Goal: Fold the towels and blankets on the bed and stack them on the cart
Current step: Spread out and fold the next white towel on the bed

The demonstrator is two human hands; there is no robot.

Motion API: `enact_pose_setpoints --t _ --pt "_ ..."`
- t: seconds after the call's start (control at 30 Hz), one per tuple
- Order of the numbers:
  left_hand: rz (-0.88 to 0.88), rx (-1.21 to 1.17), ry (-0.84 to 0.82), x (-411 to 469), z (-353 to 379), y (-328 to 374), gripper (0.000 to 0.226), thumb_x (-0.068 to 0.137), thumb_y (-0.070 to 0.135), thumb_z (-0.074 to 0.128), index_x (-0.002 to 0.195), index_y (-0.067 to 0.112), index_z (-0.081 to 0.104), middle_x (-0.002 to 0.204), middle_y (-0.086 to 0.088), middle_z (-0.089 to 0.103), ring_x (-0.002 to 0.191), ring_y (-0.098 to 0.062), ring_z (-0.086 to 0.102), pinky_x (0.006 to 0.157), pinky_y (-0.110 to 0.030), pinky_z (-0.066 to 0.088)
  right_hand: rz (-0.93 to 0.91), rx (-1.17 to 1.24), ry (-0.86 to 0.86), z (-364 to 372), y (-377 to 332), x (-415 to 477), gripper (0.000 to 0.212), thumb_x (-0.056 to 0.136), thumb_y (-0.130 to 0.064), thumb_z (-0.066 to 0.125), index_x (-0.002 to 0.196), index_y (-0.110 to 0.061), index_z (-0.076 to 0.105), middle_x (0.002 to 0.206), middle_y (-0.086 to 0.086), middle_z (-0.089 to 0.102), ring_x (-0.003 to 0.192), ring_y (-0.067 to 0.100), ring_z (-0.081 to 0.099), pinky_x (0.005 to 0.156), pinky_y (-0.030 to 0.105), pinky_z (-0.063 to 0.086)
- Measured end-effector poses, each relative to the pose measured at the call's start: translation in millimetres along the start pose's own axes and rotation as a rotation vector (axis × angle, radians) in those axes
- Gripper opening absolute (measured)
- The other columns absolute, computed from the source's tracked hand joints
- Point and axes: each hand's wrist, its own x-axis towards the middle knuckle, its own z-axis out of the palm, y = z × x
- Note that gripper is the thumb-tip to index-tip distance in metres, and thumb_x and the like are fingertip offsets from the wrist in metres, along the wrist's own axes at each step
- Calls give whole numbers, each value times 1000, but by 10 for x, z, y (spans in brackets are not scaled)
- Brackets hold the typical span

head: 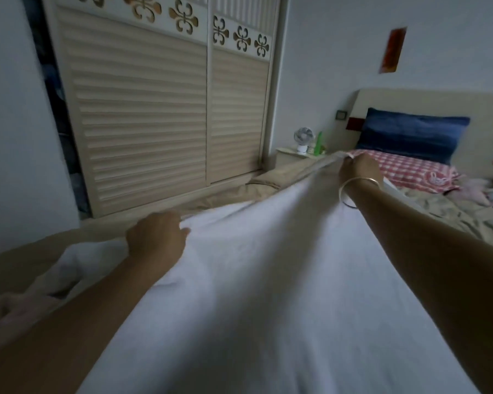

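Note:
A large white towel point(268, 280) lies stretched lengthwise over the bed point(453, 217), filling the middle of the view. My right hand point(359, 166), with a bangle on its wrist, grips the towel's far edge and holds it raised above the bed. My left hand point(157, 237) grips the towel's left edge nearer to me. The cloth is taut between the two hands. Its near end runs out of view below. A bunched white fold point(69, 268) lies to the left of my left forearm. No cart is in view.
A beige bedspread covers the bed. A red checked pillow point(410, 169) and a blue pillow point(410, 135) lie at the headboard. A bedside table point(289, 153) with a small fan point(303, 137) and a green bottle stands beside a slatted wardrobe point(154, 109).

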Motion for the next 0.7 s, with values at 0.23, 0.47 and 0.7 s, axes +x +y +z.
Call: enact_pose_setpoints --t 0.23,0.47,0.7 --pt "114 178 195 158 760 111 34 95 52 43 111 26 58 106 4 66 92 -15 64 63 -28 38 34 136 -52 1204 404 -8 38 99 -24 39 119 2 59 127 27 53 117 40 51 93 39 41" --pt "182 53 305 420 1519 115 27 77 20 76 62 17 54 53 -3 55 43 -21 50 45 -25 29 50 206 -281 2501 1160 -451 54 86 -26 61 135 -10 45 140 17 45 127 34 44 106 36 36" --pt "211 111 239 397 1545 121 30 64 10 82 60 11 52 51 -9 54 42 -24 52 45 -25 30 -177 16 -436 1885 899 -852 70 91 -30 56 150 -24 19 159 8 5 135 35 36 107 41 34"
